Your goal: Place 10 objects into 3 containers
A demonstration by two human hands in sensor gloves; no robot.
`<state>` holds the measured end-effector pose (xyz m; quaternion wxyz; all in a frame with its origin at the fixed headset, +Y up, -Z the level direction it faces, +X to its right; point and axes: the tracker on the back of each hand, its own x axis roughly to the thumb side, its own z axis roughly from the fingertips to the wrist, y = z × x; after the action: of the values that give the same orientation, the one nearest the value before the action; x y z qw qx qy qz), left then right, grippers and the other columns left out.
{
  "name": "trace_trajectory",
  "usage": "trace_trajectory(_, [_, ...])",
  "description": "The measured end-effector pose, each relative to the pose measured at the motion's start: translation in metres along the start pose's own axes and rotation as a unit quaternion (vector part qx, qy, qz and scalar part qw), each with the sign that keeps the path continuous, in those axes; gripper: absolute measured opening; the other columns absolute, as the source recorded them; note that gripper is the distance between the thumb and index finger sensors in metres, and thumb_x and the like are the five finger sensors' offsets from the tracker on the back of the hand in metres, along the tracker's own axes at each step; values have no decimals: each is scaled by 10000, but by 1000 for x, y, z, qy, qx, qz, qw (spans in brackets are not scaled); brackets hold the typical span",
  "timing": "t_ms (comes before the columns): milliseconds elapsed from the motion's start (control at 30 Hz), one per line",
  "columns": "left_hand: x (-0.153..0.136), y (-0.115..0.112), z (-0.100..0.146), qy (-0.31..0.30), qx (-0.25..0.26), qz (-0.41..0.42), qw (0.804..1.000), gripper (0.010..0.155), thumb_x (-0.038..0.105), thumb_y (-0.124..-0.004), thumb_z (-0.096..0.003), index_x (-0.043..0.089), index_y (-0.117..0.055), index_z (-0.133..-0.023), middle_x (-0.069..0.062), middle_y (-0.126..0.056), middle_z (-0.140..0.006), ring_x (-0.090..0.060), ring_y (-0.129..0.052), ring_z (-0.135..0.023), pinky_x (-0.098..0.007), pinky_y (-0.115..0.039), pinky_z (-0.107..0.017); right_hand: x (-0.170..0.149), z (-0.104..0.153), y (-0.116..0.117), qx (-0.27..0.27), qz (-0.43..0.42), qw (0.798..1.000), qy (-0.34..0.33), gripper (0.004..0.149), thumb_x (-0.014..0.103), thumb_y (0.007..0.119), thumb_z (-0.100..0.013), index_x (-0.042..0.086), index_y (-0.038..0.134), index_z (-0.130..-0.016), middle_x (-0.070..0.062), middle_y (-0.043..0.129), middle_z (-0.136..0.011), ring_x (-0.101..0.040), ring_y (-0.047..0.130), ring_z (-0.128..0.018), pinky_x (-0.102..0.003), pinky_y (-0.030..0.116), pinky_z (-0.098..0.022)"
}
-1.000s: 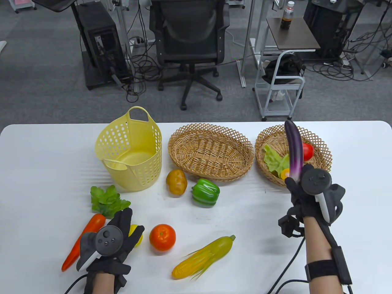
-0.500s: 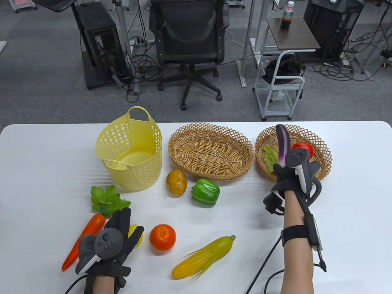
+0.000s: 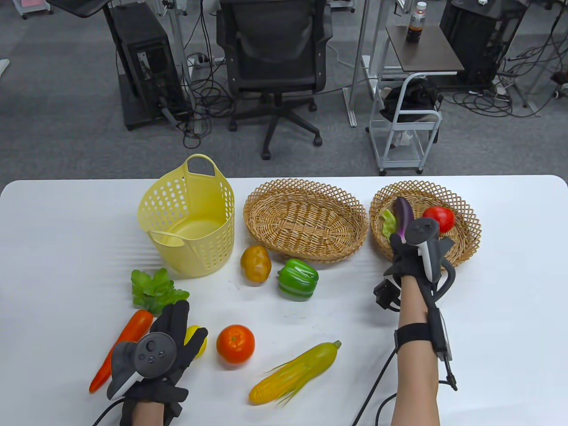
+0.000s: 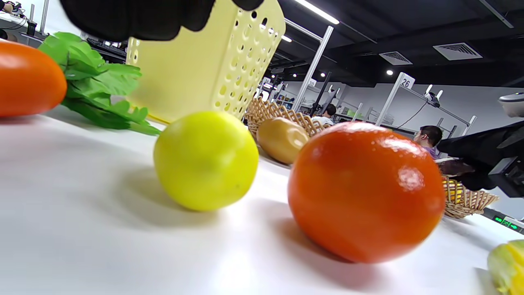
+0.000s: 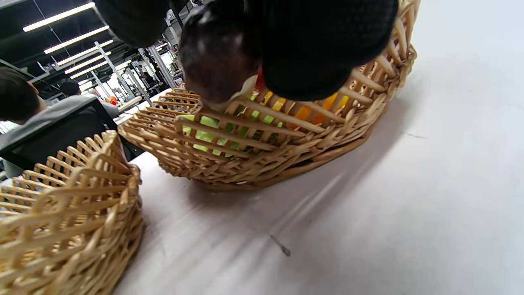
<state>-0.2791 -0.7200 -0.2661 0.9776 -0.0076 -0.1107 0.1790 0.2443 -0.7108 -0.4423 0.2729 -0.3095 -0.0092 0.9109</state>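
Note:
My right hand point(image 3: 410, 250) grips a purple eggplant point(image 3: 403, 214) by its stem end and holds it over the right wicker basket point(image 3: 466, 208), which holds a red tomato point(image 3: 440, 217) and light green lettuce point(image 3: 387, 222). The eggplant's end point(image 5: 215, 69) shows under my fingers in the right wrist view. My left hand point(image 3: 171, 337) rests flat on the table, fingers over a yellow lemon point(image 3: 199, 339), point(image 4: 206, 159). Nearby lie a carrot point(image 3: 122, 344), dark lettuce point(image 3: 153, 290), an orange tomato point(image 3: 235, 344), corn point(image 3: 295, 372), a potato point(image 3: 256, 263) and a green pepper point(image 3: 298, 278).
A yellow plastic basket point(image 3: 191, 222) stands at the back left. An oval wicker basket point(image 3: 306, 219) sits in the middle. The table's far edge runs just behind the baskets, with a chair and a cart beyond.
My right hand moved forward and left, tipping the eggplant down from upright into the right basket. My left hand has stayed by the lemon.

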Motion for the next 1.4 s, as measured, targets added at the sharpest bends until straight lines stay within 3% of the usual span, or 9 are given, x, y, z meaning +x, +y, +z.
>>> trace_trajectory(200, [1, 0, 0, 0, -4, -2, 1000, 767, 576, -464, -656, 50, -309, -1192, -355, -390, -1177, -599, -524, -1041, -685, -604, -665, -12, 11, -19, 8, 19, 1000, -22, 808, 556, 632, -584, 99, 255, -1135, -263, 535, -1091, -365, 863, -610, -346, 790, -407])
trace_trajectory(333, [1, 0, 0, -3, 0, -4, 1000, 767, 577, -464, -656, 51, -310, -1192, -358, -378, -1177, -601, -515, -1044, -687, -602, -665, -12, 31, -29, 30, 57, 996, -64, 880, 571, 616, -584, 72, 119, -1112, -303, 152, -1135, -467, 680, -850, -380, 761, -456])
trace_trajectory(433, [1, -1, 0, -5, -1, -2, 1000, 766, 578, -463, -656, 53, -309, -1192, -354, -379, -1179, -599, -516, -1045, -686, -603, -666, -10, 54, -34, 20, 56, 990, -128, 879, 562, 628, -579, 64, 139, -1113, -308, 146, -1129, -478, 661, -867, -398, 759, -464])
trace_trajectory(533, [1, -1, -1, -6, 0, 0, 1000, 767, 578, -464, -655, 53, -311, -1192, -354, -384, -1178, -598, -518, -1044, -686, -602, -667, -8, 83, -32, 52, 62, 976, -201, 871, 559, 635, -577, 61, 168, -1117, -313, 176, -1132, -490, 652, -882, -420, 757, -490])
trace_trajectory(700, [1, -2, -2, -8, -6, 2, 1000, 767, 579, -463, -655, 55, -310, -1193, -353, -387, -1179, -600, -518, -1045, -686, -604, -666, -3, 142, -2, 179, 77, 923, -331, 853, 553, 659, -570, 85, 230, -1138, -288, 266, -1165, -525, 541, -978, -574, 656, -635])
trace_trajectory(833, [-1, -6, -6, -6, -15, 8, 1000, 766, 580, -463, -655, 55, -313, -1193, -351, -389, -1179, -597, -520, -1045, -686, -604, -666, -5, 189, 36, 295, 101, 862, -400, 827, 556, 689, -556, 183, 252, -1151, -161, 268, -1223, -520, 431, -1044, -637, 570, -688])
trace_trajectory(967, [-3, -9, -8, -3, -25, 10, 1000, 765, 580, -462, -657, 56, -312, -1194, -351, -388, -1180, -597, -519, -1047, -686, -603, -668, -5, 213, 60, 340, 113, 828, -431, 837, 538, 732, -535, 232, 252, -1149, -108, 193, -1238, -513, 287, -1078, -688, 453, -725])
trace_trajectory(1167, [-5, -7, -8, 2, -23, 17, 1000, 765, 580, -459, -657, 57, -310, -1195, -352, -385, -1181, -598, -515, -1047, -686, -600, -669, -12, 211, 81, 352, 166, 814, -431, 874, 540, 752, -519, 274, 195, -1138, -72, 67, -1225, -500, 102, -1070, -716, 301, -740])
trace_trajectory(1400, [-5, -5, -6, 0, -15, 18, 1000, 765, 580, -461, -656, 56, -311, -1194, -350, -388, -1180, -597, -519, -1046, -685, -602, -668, -15, 213, 90, 363, 199, 801, -432, 894, 542, 757, -513, 299, 155, -1127, -89, 11, -1209, -503, 104, -1077, -724, 312, -742])
